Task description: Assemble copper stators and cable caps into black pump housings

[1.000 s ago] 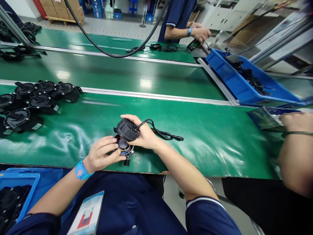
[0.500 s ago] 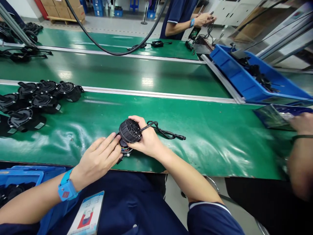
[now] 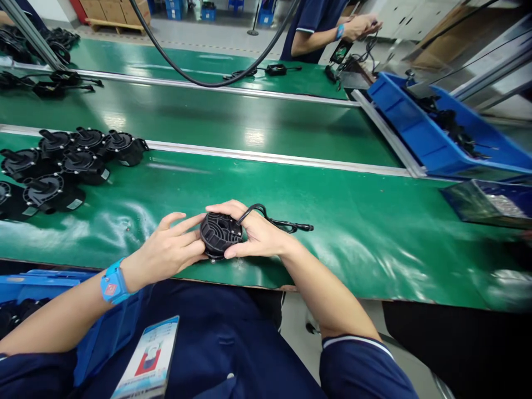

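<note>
Near the bench's front edge sits a round black motor housing (image 3: 220,235) with curved ribs on its upturned face. My right hand (image 3: 257,233) curls round its right side, thumb at the front and fingers at the back. Against its left edge, my left hand (image 3: 170,246) presses its fingertips, index finger raised. A black cable (image 3: 286,224) leaves the housing, passes over my right hand and lies coiled on the bench, ending in a plug. The lower part of the housing is mostly hidden by the ribbed cover and my fingers.
Several black pump-like motors (image 3: 50,191) stand on the green bench (image 3: 332,221) at left. A blue bin (image 3: 449,149) of black parts and a small tray of metal bits (image 3: 499,205) are at right. Another blue bin (image 3: 37,282) stands lower left. A person (image 3: 316,33) works across the bench.
The ribbed cover has come down flat over the lower part, hiding the coloured wires that showed before. My left hand has shifted to its side. The neighbour's hand has left the small tray.
</note>
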Demonstrator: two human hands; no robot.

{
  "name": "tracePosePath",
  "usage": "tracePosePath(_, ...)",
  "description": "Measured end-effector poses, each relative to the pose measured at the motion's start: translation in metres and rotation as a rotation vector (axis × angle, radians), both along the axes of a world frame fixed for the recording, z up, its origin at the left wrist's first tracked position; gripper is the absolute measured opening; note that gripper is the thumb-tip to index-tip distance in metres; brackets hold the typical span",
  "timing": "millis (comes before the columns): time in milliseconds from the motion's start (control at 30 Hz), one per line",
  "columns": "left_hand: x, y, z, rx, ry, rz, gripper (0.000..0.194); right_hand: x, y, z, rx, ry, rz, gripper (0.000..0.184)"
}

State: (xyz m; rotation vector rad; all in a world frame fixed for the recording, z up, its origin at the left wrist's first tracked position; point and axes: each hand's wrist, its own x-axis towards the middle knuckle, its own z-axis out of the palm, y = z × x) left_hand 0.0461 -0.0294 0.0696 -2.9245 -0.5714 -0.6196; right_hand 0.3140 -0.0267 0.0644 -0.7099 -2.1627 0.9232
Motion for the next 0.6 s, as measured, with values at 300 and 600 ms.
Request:
tracePosePath(300,-0.005,0.019,0.018,0.028,-0.420,0.095,0.049,0.005,0.000,0.024,0.002,-0.178,0.067,0.088)
tracePosePath(600,0.045,0.009,0.010,-0.213,0.041,0.012,0.087,0.008,-0.013,-0.010,-0.011,-0.174,-0.034,0.112)
